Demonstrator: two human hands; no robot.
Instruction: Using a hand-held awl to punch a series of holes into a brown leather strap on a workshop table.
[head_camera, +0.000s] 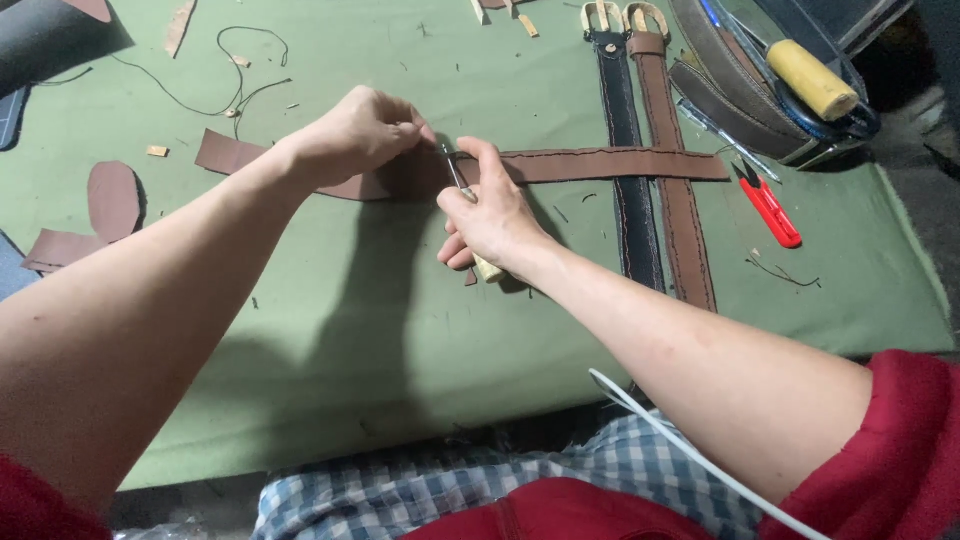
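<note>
Green cloth covered the bench (400, 330), and the brown leather strap (590, 165) lying crosswise on it served as the landmark for everything else. Nearest the person, just short of the strap's middle, the right hand (490, 215) was curled shut around a pale-handled awl (470, 220), its metal tip meeting the strap's near edge. Directly on the strap, left of that tip, the left hand (365, 130) pressed down with fingers bunched together, pinning the leather flat. Judging by the stitch lines along the strap, the work in hand looked like piercing or picking at the seam; the next move would call for a steady hold from the left hand and a small, controlled push of the awl. Under the strap's right end ran a dark belt (628, 150) and a brown belt (678, 200), both lengthwise. Right of that end lay red snips (770, 208). Beyond the strap, farther off, loose black thread (235, 75) curled on the cloth.
</note>
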